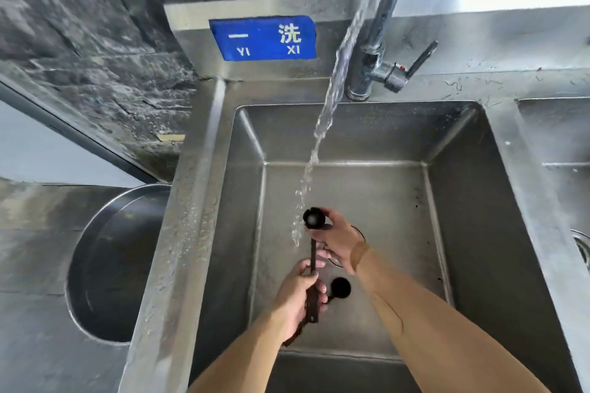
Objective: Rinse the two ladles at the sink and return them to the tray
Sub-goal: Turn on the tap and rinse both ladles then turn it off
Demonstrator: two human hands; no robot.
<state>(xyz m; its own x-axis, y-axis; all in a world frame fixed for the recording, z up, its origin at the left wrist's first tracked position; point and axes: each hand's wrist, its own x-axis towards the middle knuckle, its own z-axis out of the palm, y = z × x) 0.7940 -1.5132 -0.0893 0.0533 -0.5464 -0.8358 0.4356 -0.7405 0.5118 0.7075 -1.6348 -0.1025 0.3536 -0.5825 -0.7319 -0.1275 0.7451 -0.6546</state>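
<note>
Water's on, stream (pixel 322 124) coming off the faucet (pixel 380 19) and landing right at the upper ladle (pixel 313 218), whose dark cup sits just under the flow. Left hand (pixel 295 298) is wrapped closed round both handles, bunched together in one fist. Right hand (pixel 335 241) is curled over the upper ladle's cup, fingertips pinching its rim from the far side of the fist.

Orientation: upper ladle's long axis runs nearly straight away from the person, handle in the fist, cup at the far end, mouth turned up toward the camera. Second ladle (pixel 340 288) splays off to the right of the fist, cup close beside the knuckles, pointing roughly across the basin; its handle end pokes out the near side of the fist w/ the other's.

Risks, as I read it: two wet handles in one fist, so either could twist or slip down into the sink (pixel 498 188), esp. the second one, which has no other support. Stream hitting an upturned cup prob. sprays out over the rim. The second cup sits off the flow and could get skipped. Tray: can't confirm it; a round metal pan (pixel 105 265) sits left of the sink.
</note>
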